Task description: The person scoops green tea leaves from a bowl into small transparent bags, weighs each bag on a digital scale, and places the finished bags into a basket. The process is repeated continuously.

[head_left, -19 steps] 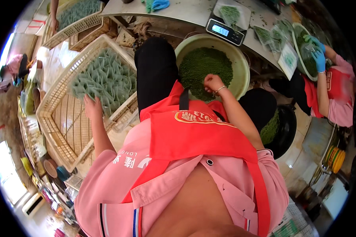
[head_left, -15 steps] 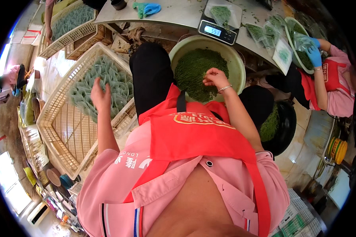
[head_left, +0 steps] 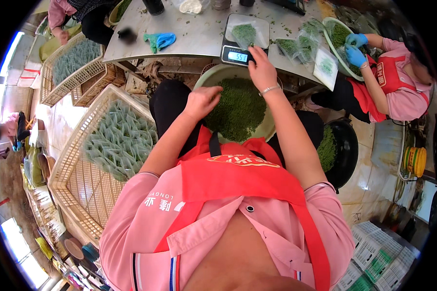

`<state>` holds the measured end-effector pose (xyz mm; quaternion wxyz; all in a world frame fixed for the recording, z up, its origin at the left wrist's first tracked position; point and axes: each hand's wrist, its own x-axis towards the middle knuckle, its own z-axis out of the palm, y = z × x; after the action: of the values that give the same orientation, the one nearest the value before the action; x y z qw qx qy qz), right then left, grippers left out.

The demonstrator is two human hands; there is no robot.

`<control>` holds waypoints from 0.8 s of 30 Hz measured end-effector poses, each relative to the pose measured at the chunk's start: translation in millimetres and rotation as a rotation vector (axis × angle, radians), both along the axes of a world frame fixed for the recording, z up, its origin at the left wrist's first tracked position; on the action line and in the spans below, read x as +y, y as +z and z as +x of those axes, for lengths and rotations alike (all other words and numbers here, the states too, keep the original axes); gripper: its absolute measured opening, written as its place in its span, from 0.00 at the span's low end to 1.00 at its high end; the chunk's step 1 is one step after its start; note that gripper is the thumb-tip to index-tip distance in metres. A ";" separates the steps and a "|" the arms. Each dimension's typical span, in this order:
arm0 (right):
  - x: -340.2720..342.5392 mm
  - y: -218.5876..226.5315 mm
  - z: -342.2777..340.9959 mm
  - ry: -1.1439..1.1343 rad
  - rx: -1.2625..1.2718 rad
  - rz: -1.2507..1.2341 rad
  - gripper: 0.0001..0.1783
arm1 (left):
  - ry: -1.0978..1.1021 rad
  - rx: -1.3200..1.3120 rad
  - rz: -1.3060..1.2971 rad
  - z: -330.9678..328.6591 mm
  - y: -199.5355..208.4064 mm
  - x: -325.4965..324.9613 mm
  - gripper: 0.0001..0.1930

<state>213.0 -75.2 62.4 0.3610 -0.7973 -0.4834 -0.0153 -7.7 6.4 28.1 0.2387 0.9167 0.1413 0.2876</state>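
Note:
My right hand reaches out over the front edge of the digital scale, its fingers stretched beside the display. On the scale's pan lies a clear plastic bag of small green grains. My left hand hangs over the left rim of a pale green basin, its fingers loosely bent and apart, with nothing visible in them. A heap of small green grains fills the basin between my knees.
Left of me stands a cream plastic crate of filled bags. A metal table spans the front. A black bowl sits at right. A gloved co-worker works by another basin. Filled bags lie nearby.
My left hand has swung from above the crate to the basin's left rim. The right hand has risen from the grains in the basin to the scale. The view has shifted a little.

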 end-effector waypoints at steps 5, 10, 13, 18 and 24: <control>19.5 -15.1 8.1 -0.032 -0.190 -0.075 0.22 | -0.033 0.127 -0.028 -8.2 4.9 -1.0 0.09; -4.7 -20.6 -6.2 -0.023 0.205 0.231 0.07 | 0.023 0.167 -0.210 -6.2 -1.4 -4.0 0.12; -29.3 -36.7 -21.9 0.007 0.492 0.171 0.05 | 0.015 0.119 -0.572 7.1 -3.8 -14.8 0.17; -51.1 -17.5 -61.7 0.176 0.947 -0.056 0.04 | -0.036 -0.023 -0.787 24.7 -13.0 -30.2 0.21; -52.5 -14.7 -60.6 0.259 0.523 -0.097 0.05 | -0.005 0.063 -1.056 18.5 -24.0 -33.0 0.11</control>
<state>152.4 -127.7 47.7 0.4339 -0.7223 -0.4717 0.2599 10.9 -26.6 4.1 0.6643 0.6801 0.2721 0.1489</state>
